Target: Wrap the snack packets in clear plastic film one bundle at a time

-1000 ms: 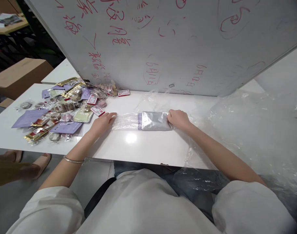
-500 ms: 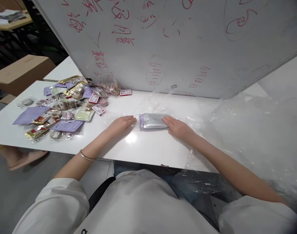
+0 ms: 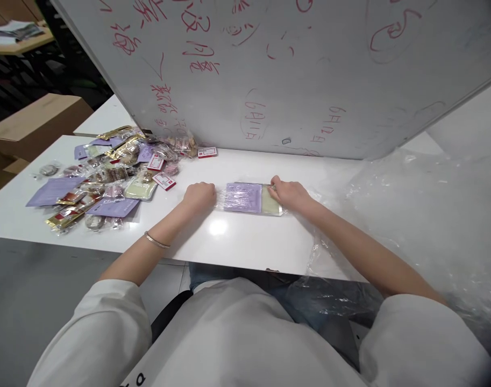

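Observation:
A flat purple packet lies over a pale green packet on the white table in front of me. Creased clear plastic film is drawn tight across the purple packet's left side. My left hand is closed in a fist on the film's left end, a little apart from the packets. With the thumb and fingers of my right hand, I grip the green packet's right end from above. How much film lies under the packets is hidden.
A heap of wrapped snacks and purple packets spreads over the table's left end. A large clear plastic sheet drapes over the right side. Behind stands a whiteboard with red writing. A cardboard box is at far left.
The packets have turned from silver backing up to purple and green faces up. My left hand has closed on the film, which is now stretched. A foot at lower left is gone from view.

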### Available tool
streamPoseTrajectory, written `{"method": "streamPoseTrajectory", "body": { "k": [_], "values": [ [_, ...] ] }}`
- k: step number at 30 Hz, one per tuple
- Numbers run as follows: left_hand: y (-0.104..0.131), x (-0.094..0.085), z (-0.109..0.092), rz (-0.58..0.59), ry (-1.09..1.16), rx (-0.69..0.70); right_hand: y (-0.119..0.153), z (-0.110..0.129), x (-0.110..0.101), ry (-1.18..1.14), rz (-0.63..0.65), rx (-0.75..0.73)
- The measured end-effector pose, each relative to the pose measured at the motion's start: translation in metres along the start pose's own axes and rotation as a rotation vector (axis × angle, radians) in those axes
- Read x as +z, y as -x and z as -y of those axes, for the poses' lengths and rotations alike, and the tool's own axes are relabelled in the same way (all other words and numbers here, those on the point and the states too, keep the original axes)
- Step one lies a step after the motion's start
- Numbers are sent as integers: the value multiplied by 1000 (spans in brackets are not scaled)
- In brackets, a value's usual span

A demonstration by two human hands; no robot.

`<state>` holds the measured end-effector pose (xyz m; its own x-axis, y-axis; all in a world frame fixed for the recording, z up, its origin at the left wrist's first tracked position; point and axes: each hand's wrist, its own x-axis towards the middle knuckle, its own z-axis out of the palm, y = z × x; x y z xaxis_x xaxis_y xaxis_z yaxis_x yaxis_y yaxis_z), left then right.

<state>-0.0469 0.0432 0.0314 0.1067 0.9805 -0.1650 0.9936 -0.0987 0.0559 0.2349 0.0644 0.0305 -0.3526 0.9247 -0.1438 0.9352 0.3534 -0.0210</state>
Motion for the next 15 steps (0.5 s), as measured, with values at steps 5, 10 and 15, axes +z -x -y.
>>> {"method": "streamPoseTrajectory", "body": {
  "k": [5,10,15],
  "values": [
    [-7,2,19,-82,114,-30,-3,-13,16,51,-145,207],
    [22,-6,36,-662,395,38,8,-9,7,-18,-390,116],
    [83,13,13,-773,369,116,4,40,10,-122,-298,-415]
  ]
}}
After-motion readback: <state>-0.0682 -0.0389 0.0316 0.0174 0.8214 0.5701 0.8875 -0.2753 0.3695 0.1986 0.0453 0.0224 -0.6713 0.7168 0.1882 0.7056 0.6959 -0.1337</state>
